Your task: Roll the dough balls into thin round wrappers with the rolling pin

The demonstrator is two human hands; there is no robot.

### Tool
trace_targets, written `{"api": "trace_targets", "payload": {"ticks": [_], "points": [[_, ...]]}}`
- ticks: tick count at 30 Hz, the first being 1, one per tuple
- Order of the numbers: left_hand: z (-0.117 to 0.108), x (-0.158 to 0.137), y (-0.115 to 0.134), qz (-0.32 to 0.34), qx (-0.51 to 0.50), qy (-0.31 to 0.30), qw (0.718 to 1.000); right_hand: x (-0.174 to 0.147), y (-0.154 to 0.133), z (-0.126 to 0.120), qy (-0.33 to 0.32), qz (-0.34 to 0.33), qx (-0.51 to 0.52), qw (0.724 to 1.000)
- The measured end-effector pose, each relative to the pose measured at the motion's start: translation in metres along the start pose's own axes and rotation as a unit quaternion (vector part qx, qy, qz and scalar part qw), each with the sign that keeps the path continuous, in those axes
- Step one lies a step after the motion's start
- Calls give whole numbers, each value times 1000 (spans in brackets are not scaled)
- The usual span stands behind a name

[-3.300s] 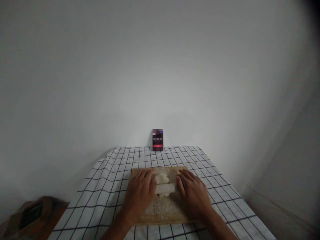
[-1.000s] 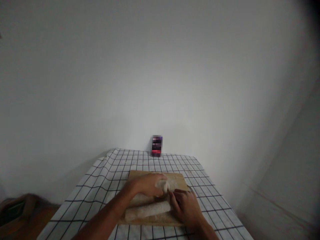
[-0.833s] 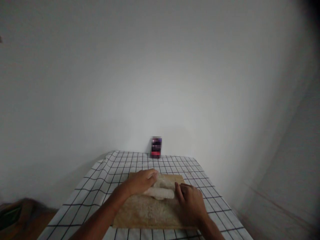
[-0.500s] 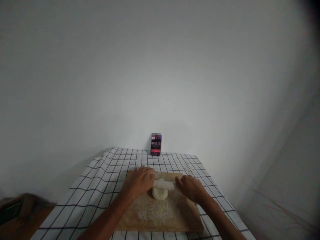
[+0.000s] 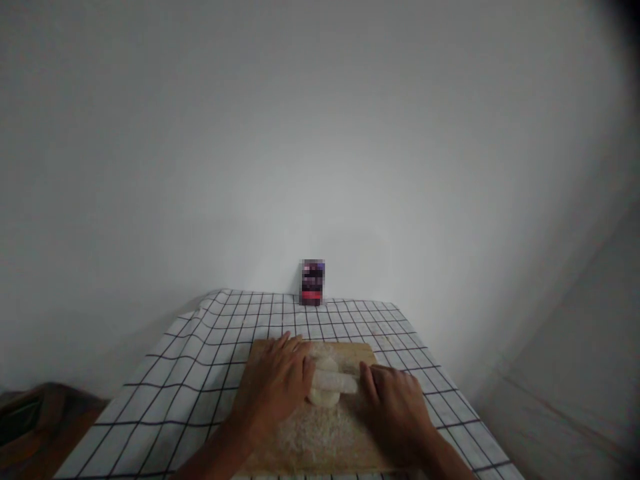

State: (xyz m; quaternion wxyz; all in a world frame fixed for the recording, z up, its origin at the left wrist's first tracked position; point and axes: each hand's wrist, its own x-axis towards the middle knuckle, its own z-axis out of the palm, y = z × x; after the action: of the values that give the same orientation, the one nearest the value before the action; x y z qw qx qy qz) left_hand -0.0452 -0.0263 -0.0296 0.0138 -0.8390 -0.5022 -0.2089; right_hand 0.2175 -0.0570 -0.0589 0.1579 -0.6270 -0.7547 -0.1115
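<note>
Left hand and right hand over the ends of a pale cylindrical rolling pin

From the near edge of the rectangular tan wooden board, I see loose white flour spread toward the pin. I have the hands apart, the left's fingers pointing forward, the right's curled in; whether either closes around the pin I cannot tell. Flat off-white dough lies under the pin, showing on both sides, nearer the board's far edge. Around the board runs a white cloth with black grid lines, giving me wider room toward the table's left edge than its right. Beyond the left edge sits a brown open-looking box with something dark green inside, too blurred to name. At the far edge's middle, a dark upright rectangular package with a red band, pixelated, stands before the white wall.
</note>
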Motion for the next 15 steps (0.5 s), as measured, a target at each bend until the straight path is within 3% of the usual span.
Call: {"api": "trace_targets", "payload": {"ticks": [2,5,7,10,12,15], "points": [[-3,16,-2,-23,4,-30,999,21,3,-14,-108,-22,-56,992],[-7,31,-3,-35,-10,-48,998,49,2,-36,-190,-45,-79,978],[-7,26,-1,-33,-16,-37,999,50,-4,-42,-178,-1,-62,982],[-4,-1,3,-17,-14,8,1000,22,-15,-34,-106,78,-32,991],[-1,-17,5,-7,-19,31,999,-1,-19,-25,-32,50,2,998],[2,-20,5,0,-31,32,999,-12,-19,-21,-5,23,24,999]]}}
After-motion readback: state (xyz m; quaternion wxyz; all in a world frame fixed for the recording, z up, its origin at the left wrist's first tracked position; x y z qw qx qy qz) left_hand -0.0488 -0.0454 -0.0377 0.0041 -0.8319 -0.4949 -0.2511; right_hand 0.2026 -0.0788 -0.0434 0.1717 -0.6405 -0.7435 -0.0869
